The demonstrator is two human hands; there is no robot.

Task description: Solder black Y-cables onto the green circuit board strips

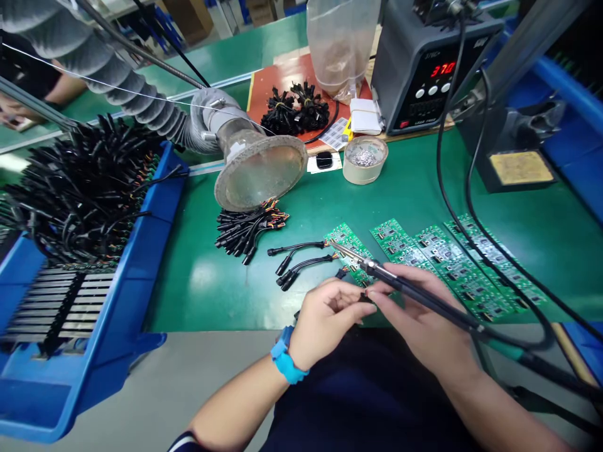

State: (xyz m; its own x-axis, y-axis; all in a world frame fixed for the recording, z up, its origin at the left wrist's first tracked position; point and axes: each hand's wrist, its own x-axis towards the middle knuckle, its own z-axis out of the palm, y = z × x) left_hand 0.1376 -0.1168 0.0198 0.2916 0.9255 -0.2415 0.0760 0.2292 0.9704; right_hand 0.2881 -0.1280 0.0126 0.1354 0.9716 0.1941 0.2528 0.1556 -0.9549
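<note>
My left hand (325, 320), with a blue band on its wrist, is closed in a pinch on a small black cable (364, 299), mostly hidden by the fingers. My right hand (424, 320) meets it there, thumb and fingertip at the cable's end. The same right hand holds a soldering iron (400, 284), its tip pointing up and left over a green circuit board panel (346, 237). Short black cables (306, 245) with connectors lie at that panel's left edge. A bundle of black cables with coloured wire ends (247, 229) rests farther left.
More circuit board panels (443, 251) lie to the right, under the iron's cord. A soldering station (424, 69) reading 370 stands behind, near a round tub (365, 160) of shiny metal shavings. A fume extractor hood (264, 172) overhangs the bench. Left is a blue bin (160, 207) heaped with cables.
</note>
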